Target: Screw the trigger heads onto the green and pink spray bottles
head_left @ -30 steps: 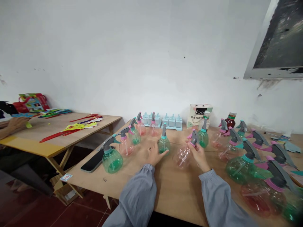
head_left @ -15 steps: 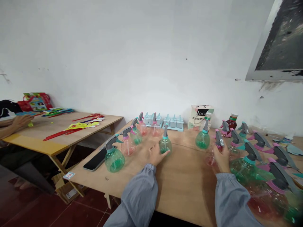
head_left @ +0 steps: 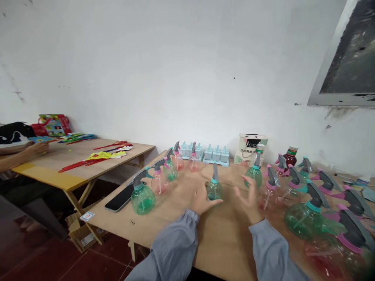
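Note:
My left hand [head_left: 202,201] is curled around the lower left side of a spray bottle [head_left: 214,190] with a green-tinted round body and grey trigger head, thumb stretched across its front. The bottle stands upright on the table. To its right, my right hand [head_left: 249,199] holds nothing, its fingers spread and turned towards that bottle. Just beyond my right fingers stands another green spray bottle [head_left: 254,175]. A pink spray bottle [head_left: 267,197] is close on the right of my right hand.
More spray bottles crowd the table's right side, such as a green one [head_left: 301,220]. On the left are a green bottle [head_left: 142,200], pink ones and a phone [head_left: 119,199]. Ice-pop moulds [head_left: 216,156] and a paper bag [head_left: 244,150] stand behind. A co-worker's hand [head_left: 38,148] is at another table.
My right hand has let go of the pink spray bottle and moved left, its fingers opening. My left hand and the green bottle have shifted slightly right and nearer.

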{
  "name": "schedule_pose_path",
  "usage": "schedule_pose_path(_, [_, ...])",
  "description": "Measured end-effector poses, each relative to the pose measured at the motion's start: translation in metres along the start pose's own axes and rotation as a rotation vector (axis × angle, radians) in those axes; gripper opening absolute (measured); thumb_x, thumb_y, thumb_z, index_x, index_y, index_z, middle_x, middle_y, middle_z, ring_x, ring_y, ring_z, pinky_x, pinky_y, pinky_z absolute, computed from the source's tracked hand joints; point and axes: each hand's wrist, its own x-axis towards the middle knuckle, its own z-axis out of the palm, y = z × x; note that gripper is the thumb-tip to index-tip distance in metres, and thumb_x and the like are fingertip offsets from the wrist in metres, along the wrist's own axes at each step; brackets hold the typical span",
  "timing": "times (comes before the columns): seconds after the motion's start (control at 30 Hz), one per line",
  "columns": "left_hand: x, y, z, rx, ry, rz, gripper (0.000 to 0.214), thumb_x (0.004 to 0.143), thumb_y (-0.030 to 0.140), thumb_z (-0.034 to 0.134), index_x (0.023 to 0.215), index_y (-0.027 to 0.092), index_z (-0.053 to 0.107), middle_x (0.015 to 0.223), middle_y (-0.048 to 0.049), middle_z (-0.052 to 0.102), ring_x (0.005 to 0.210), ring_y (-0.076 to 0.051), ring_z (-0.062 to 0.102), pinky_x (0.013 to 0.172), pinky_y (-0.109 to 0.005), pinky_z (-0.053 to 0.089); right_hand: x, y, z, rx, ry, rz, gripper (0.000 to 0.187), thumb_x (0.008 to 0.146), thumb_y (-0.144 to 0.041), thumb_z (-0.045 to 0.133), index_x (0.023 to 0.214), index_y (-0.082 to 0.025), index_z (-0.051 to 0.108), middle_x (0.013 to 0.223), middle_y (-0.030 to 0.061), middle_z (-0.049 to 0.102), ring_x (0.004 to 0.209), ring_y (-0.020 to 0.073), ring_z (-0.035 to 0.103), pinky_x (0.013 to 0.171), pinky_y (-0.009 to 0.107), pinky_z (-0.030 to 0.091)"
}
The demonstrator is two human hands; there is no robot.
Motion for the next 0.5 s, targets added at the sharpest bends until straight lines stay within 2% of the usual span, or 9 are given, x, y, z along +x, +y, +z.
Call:
schedule_pose_path(0.07, [-0.014,0.012,0.01,0.073,-0.131,0.053,0.089,0.055,0.062,0.085,0.126,0.02,0.05,0.122,-0.0148,0.06,0.122,-0.039,0.056,0.102,-0.056,0.041,-0.004,-0.012,0.02,0.15,-0.177,0.092,0.075,0.078,-0.049,0.072,0.141,-0.022,0.041,0.14,0.0158,0.051,0.13,0.0322,0.05,0.11,0.056,0.039])
schedule_pose_path(0.13, [-0.028,0.02,0.018,0.084,-0.236,0.155,0.099,0.053,0.067,0.084,0.131,0.019,0.048,0.125,-0.0161,0.06,0.122,-0.039,0.055,0.104,-0.058,0.039,-0.007,-0.015,0.028,0.295,-0.264,0.202,0.082,0.076,-0.051,0.074,0.144,-0.025,0.038,0.146,0.0145,0.048,0.137,0.0304,0.045,0.113,0.053,0.037])
schedule_pose_path(0.2, [-0.034,0.021,0.022,0.04,-0.317,0.285,0.116,0.044,0.068,0.087,0.14,0.02,0.042,0.132,-0.0168,0.057,0.123,-0.039,0.054,0.107,-0.058,0.037,-0.008,-0.013,0.023,0.408,-0.31,0.28,0.07,0.077,-0.051,0.073,0.137,-0.028,0.045,0.141,0.0116,0.054,0.135,0.0273,0.048,0.113,0.05,0.038])
schedule_pose_path(0.27, [-0.023,0.016,0.015,-0.011,-0.319,0.349,0.124,0.043,0.066,0.089,0.147,0.023,0.035,0.138,-0.0159,0.054,0.126,-0.037,0.054,0.109,-0.056,0.037,-0.008,-0.009,0.013,0.469,-0.319,0.324,0.06,0.078,-0.05,0.073,0.13,-0.029,0.049,0.135,0.01,0.059,0.13,0.0255,0.053,0.112,0.047,0.041])
schedule_pose_path(0.33, [0.006,0.009,-0.002,0.001,-0.177,0.268,0.108,0.057,0.063,0.085,0.146,0.025,0.037,0.14,-0.0153,0.052,0.129,-0.035,0.052,0.11,-0.053,0.038,-0.006,-0.008,0.005,0.489,-0.289,0.357,0.059,0.077,-0.049,0.075,0.126,-0.03,0.047,0.135,0.0102,0.059,0.129,0.0255,0.054,0.109,0.048,0.043])
schedule_pose_path(0.4, [0.05,0.002,-0.026,0.137,0.067,0.072,0.078,0.08,0.055,0.071,0.145,0.023,0.041,0.148,-0.0177,0.042,0.139,-0.034,0.042,0.113,-0.05,0.034,-0.004,-0.011,0.003,0.496,-0.294,0.381,0.058,0.077,-0.05,0.076,0.123,-0.031,0.046,0.138,0.0107,0.057,0.129,0.0258,0.054,0.107,0.049,0.045])
schedule_pose_path(0.43, [0.074,-0.001,-0.039,0.221,0.135,-0.021,0.073,0.083,0.05,0.068,0.145,0.024,0.041,0.152,-0.0174,0.037,0.144,-0.035,0.034,0.115,-0.052,0.031,-0.004,-0.014,0.003,0.495,-0.316,0.385,0.058,0.076,-0.051,0.076,0.122,-0.031,0.047,0.14,0.0108,0.056,0.129,0.0259,0.054,0.107,0.049,0.046])
schedule_pose_path(0.5, [0.118,-0.006,-0.059,0.264,0.118,-0.053,0.074,0.08,0.043,0.074,0.144,0.022,0.043,0.155,-0.0193,0.032,0.15,-0.042,0.018,0.115,-0.058,0.027,-0.003,-0.019,0.006,0.482,-0.349,0.381,0.059,0.075,-0.052,0.077,0.122,-0.031,0.049,0.141,0.0108,0.056,0.129,0.0263,0.054,0.108,0.05,0.045])
